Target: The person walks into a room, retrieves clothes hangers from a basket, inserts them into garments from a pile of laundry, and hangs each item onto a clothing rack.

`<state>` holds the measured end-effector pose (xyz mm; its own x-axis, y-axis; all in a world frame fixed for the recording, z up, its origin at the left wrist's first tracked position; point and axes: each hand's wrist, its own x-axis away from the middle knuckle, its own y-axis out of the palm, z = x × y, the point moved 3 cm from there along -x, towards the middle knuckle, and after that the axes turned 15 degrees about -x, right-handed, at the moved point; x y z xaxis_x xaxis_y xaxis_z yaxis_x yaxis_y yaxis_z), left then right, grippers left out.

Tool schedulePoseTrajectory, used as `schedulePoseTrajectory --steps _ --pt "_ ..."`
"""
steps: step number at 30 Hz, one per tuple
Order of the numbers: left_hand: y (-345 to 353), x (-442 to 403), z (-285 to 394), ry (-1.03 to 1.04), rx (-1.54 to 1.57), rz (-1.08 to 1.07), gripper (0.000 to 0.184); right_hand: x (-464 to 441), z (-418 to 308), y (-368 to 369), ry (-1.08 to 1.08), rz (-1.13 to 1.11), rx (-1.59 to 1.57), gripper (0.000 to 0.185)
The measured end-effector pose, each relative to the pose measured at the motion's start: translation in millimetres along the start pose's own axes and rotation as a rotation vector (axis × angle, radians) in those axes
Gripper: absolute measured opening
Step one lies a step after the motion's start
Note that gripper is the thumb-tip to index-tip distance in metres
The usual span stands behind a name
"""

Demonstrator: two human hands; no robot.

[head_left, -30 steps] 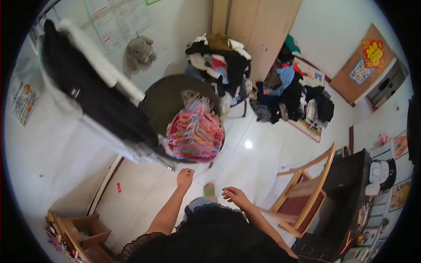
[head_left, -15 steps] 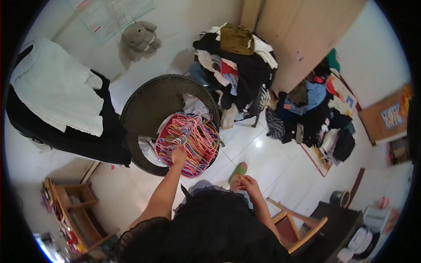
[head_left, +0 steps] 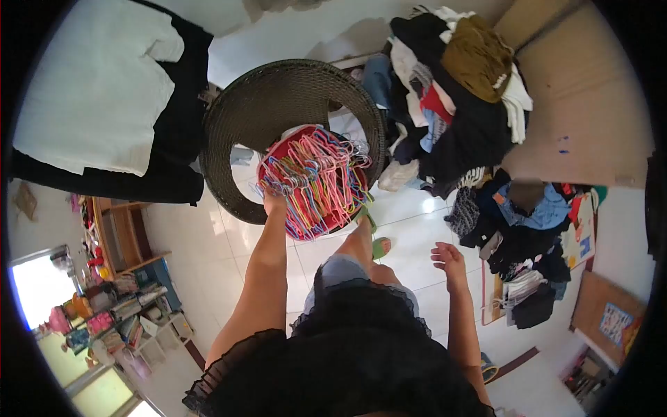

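My left hand [head_left: 275,200] is at the left side of a pile of colourful hangers [head_left: 316,177], its fingers closed on the hangers there. The hangers lie in a red basin [head_left: 274,151], which rests on a round dark wicker chair [head_left: 240,104]. My right hand [head_left: 447,257] hangs over the floor to the right of my legs, its fingers apart and nothing in it. A white garment [head_left: 97,83] and black clothing [head_left: 184,104] hang at the upper left.
A large heap of clothes [head_left: 472,118] stands right of the chair. More clothes [head_left: 521,236] lie beyond it on a low board. A wooden shelf [head_left: 128,233] and a white rack of books [head_left: 149,333] are at the left. Green slippers [head_left: 381,247] are on my feet.
My left hand has gone from over the floor to the hangers and stays on them. My right hand has moved out to the right. The view has turned, and the wicker chair appears higher.
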<state>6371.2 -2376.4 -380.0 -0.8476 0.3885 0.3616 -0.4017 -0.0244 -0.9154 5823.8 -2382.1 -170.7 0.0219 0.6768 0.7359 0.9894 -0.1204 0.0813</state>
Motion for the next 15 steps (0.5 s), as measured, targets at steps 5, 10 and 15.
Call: schedulePoseTrajectory --steps 5,10,15 --pt "27 -18 -13 -0.023 -0.079 -0.227 0.045 -38 -30 40 0.014 -0.021 0.022 0.032" --pt "22 -16 -16 0.042 -0.080 -0.227 0.046 -65 -33 98 0.147 -0.236 0.173 0.026" --pt "39 -36 -47 0.179 0.142 -0.112 0.036 -90 -45 140 0.069 -0.395 0.325 0.024"
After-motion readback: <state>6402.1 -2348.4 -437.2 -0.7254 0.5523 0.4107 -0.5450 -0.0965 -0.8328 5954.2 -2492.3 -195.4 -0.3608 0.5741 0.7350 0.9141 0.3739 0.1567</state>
